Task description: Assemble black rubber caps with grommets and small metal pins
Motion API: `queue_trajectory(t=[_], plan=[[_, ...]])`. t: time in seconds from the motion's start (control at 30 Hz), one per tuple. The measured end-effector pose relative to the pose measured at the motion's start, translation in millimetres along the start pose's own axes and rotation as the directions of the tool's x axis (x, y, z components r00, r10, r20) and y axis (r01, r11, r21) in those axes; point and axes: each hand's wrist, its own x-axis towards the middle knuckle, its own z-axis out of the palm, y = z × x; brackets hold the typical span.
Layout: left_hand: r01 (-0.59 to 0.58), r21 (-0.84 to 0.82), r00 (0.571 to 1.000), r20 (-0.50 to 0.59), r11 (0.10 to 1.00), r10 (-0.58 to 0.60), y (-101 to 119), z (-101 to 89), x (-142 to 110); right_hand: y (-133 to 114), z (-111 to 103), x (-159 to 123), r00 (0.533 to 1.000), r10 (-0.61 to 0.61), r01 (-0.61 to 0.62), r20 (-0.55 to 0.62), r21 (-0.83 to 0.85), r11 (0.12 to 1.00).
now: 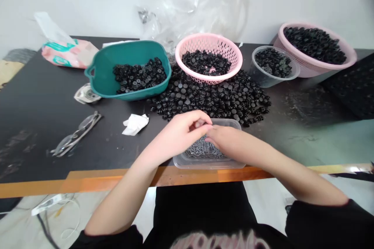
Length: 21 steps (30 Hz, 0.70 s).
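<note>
My left hand and my right hand meet above a clear plastic tray at the table's front edge. The tray holds a heap of small silver screws. The fingertips of both hands are bunched close together over the heap, and whatever they may pinch is hidden. Just beyond the tray spreads a large pile of black round plastic caps, and the tray's far rim nearly touches it.
A teal basket, a small pink basket, a clear cup and a large pink basket hold black caps. Eyeglasses, crumpled white paper and a tissue pack lie on the black table.
</note>
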Motion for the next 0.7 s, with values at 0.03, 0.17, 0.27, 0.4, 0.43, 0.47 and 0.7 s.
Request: queue_trajectory(t=[0.03,0.17,0.27,0.4,0.43,0.47,0.7], plan=[[0.002,-0.024,0.999,0.048,1.000,-0.001,0,2.2,0,1,7,-1,1.000,-0.002,0.002,0.013,-0.018,1.000],[0.040,-0.133,0.988,0.152,0.990,-0.019,-1,6.4,1,-1,15,0,0.996,-0.028,0.035,0.090,-0.080,0.996],[0.081,-0.234,0.992,0.111,0.969,-0.056,-3,5.6,2,-5,8,4,0.993,-0.017,0.029,0.121,-0.099,0.995],[0.134,-0.405,0.989,0.110,0.905,-0.097,-5,4.5,1,-7,-3,5,1.000,0.017,-0.017,0.009,-0.045,0.999],[0.141,-0.437,0.989,0.106,0.889,-0.105,-5,4.7,1,-6,-5,3,0.999,0.019,-0.020,-0.048,-0.018,1.000],[0.143,-0.467,0.989,0.094,0.873,-0.111,-5,5.2,1,-5,-8,2,0.995,0.016,-0.015,-0.102,0.009,1.000],[0.059,-0.497,0.997,-0.017,0.866,-0.077,-3,5.6,-2,-1,-26,-5,0.958,0.037,0.045,-0.286,0.275,0.960]])
